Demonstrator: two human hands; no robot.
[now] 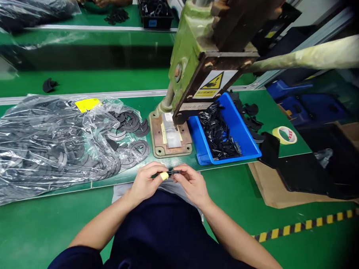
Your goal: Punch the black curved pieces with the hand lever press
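Between my two hands, just off the table's front edge, is a small black plastic part [171, 173], mostly covered by fingers. My left hand [148, 180], with a yellow cover on its thumb, pinches one end. The other end is pinched by my right hand [191, 182]. Directly beyond them stands a green hand press [190, 43] with a metal block [173, 136] on its base plate. A blue bin [245, 141] of slim black plastic parts [216, 133] sits right of the press. Left of it, curved black pieces [128, 123] spill from a clear plastic bag [49, 144].
The press lever [307, 57] reaches out to the right. Farther right are a tape roll [284, 135] and cardboard [273, 186] by the table's edge. Across the back bench, another person's hands [102, 0] are near a black tray [155, 16] of parts.
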